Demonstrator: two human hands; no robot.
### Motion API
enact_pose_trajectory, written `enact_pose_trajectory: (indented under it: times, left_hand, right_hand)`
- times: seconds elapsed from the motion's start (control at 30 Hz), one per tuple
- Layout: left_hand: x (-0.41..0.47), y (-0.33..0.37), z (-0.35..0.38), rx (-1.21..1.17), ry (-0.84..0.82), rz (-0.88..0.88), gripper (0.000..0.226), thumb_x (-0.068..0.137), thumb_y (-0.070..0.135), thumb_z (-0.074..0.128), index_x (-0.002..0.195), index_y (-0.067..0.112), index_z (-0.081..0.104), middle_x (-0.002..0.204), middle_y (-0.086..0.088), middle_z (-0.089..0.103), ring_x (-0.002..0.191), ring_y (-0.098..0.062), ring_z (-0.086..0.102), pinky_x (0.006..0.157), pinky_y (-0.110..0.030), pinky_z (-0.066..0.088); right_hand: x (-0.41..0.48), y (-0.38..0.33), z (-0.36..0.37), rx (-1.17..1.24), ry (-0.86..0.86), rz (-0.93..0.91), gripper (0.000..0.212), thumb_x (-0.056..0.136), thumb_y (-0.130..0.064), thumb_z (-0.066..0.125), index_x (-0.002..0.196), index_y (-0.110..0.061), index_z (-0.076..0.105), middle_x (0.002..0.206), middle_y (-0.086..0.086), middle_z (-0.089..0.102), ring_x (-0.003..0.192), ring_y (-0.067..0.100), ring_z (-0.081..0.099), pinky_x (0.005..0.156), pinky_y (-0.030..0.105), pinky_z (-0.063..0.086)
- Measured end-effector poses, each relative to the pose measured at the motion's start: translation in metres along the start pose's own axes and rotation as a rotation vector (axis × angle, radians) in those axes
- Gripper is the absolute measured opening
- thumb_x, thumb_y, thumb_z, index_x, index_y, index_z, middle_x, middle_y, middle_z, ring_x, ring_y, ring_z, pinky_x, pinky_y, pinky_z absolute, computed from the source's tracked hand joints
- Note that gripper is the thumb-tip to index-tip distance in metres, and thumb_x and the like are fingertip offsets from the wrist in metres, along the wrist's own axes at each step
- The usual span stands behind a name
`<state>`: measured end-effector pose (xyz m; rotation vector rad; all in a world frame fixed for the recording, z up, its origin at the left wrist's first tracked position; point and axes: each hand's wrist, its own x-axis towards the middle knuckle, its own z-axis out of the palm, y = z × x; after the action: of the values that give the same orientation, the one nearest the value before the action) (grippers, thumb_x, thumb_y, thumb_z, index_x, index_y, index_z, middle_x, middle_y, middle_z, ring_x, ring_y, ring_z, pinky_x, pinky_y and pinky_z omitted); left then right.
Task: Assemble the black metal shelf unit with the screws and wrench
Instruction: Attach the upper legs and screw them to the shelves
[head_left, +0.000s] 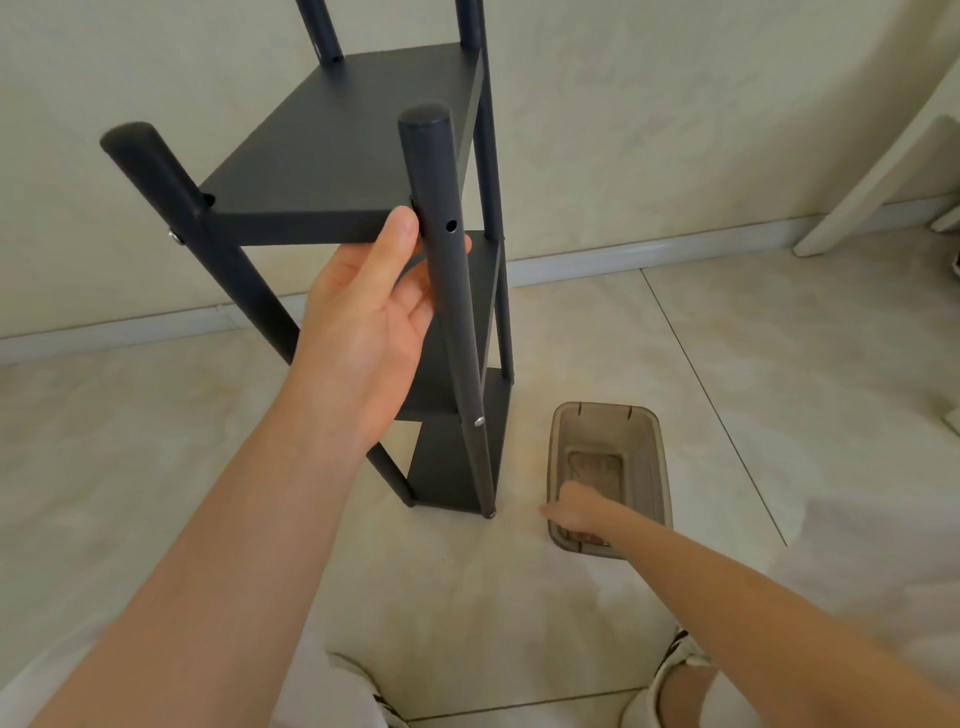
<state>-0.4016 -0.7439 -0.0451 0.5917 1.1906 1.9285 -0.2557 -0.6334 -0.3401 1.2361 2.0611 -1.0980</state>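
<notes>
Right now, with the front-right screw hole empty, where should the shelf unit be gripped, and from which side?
Grip the front-right post just under the top shelf, coming from the left, as the left hand does. The round tube suits a wrap-around grip, and this leaves the empty hole uncovered.

Bright, soft, even light. Shadows faint, diffuse on floor (156, 441). Wide-angle distortion curves baseboard (649, 253) toward frame edges. Slight blur on right hand (576, 506); lower corners smeared. Focus crisp on shelf unit (337, 156).
</notes>
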Motion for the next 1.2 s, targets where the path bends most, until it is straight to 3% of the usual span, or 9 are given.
enact_pose_trajectory:
  times: [0.13,0.2,0.3,0.4,0.5,0.63,0.73,0.83,1.2]
  left_hand:
    - [-0.002,0.000,0.001,0.015,-0.008,0.013,0.018,0.101,0.027,0.052,0.115,0.019,0.060,0.112,0.005,0.076,0.114,-0.018,0.070,0.098,-0.029,0.055]
    - [-0.003,0.000,0.002,0.017,-0.015,0.019,0.017,0.103,0.026,0.050,0.115,0.019,0.060,0.112,0.006,0.076,0.114,-0.018,0.069,0.097,-0.029,0.055]
    - [-0.005,-0.001,0.004,0.016,-0.018,0.015,0.018,0.103,0.027,0.049,0.117,0.020,0.059,0.114,0.005,0.075,0.116,-0.017,0.069,0.097,-0.029,0.054]
    - [-0.006,-0.001,0.005,0.025,-0.011,0.016,0.018,0.104,0.027,0.048,0.117,0.021,0.059,0.117,0.004,0.075,0.115,-0.016,0.069,0.098,-0.029,0.054]
    - [-0.006,-0.002,0.006,0.055,-0.005,0.016,0.019,0.105,0.028,0.046,0.118,0.021,0.058,0.117,0.005,0.075,0.115,-0.015,0.068,0.101,-0.030,0.053]
    - [-0.005,-0.003,0.006,0.060,0.004,0.010,0.021,0.104,0.030,0.045,0.120,0.022,0.058,0.119,0.006,0.074,0.116,-0.014,0.068,0.103,-0.030,0.052]
    - [-0.006,-0.003,0.006,0.048,0.001,0.014,0.022,0.104,0.029,0.044,0.120,0.021,0.058,0.122,0.004,0.073,0.117,-0.015,0.068,0.103,-0.029,0.052]
    - [-0.007,-0.003,0.007,0.044,0.001,0.016,0.024,0.103,0.030,0.045,0.121,0.021,0.057,0.126,0.001,0.071,0.117,-0.015,0.067,0.105,-0.030,0.051]
    - [-0.006,-0.007,0.009,0.011,0.000,0.017,0.039,0.084,0.036,0.055,0.120,0.022,0.058,0.129,0.000,0.069,0.119,-0.014,0.066,0.105,-0.030,0.050]
  right_hand:
    - [0.007,0.005,0.016,-0.119,-0.065,-0.014,0.033,0.102,-0.032,0.049,0.078,-0.010,0.050,0.075,0.002,0.050,0.076,0.021,0.053,0.057,0.025,0.038]
    - [0.007,0.003,0.019,-0.181,-0.154,-0.061,0.031,0.098,-0.034,0.056,0.102,-0.003,0.058,0.099,0.010,0.062,0.093,0.027,0.058,0.069,0.028,0.045]
    - [0.008,0.002,0.024,-0.223,-0.259,-0.122,0.059,0.091,-0.047,0.063,0.126,-0.002,0.053,0.121,0.011,0.059,0.099,0.027,0.057,0.083,0.036,0.046]
    - [0.010,0.003,0.025,-0.175,-0.340,-0.152,0.051,0.090,-0.050,0.061,0.113,-0.004,0.061,0.100,0.004,0.064,0.084,0.021,0.062,0.080,0.036,0.051]
    - [0.017,0.009,0.018,-0.005,-0.390,-0.116,0.028,0.097,-0.030,0.055,0.106,-0.005,0.065,0.098,0.005,0.073,0.087,0.022,0.071,0.085,0.038,0.058]
    - [0.025,0.023,0.015,-0.332,-0.194,-0.074,0.013,0.098,-0.009,0.053,0.105,0.000,0.060,0.108,0.018,0.067,0.081,0.027,0.061,0.075,0.032,0.051]
    - [0.031,0.032,0.023,-0.503,-0.141,-0.015,0.024,0.097,-0.012,0.058,0.118,-0.001,0.056,0.104,0.014,0.060,0.085,0.025,0.056,0.075,0.029,0.046]
    - [0.042,0.036,0.034,-0.512,-0.123,-0.005,0.031,0.096,-0.015,0.060,0.124,-0.001,0.056,0.117,0.013,0.065,0.096,0.026,0.063,0.084,0.031,0.053]
    - [0.064,0.047,0.067,-0.503,-0.080,0.066,0.034,0.097,-0.007,0.055,0.130,-0.006,0.055,0.125,0.011,0.063,0.111,0.027,0.063,0.094,0.036,0.052]
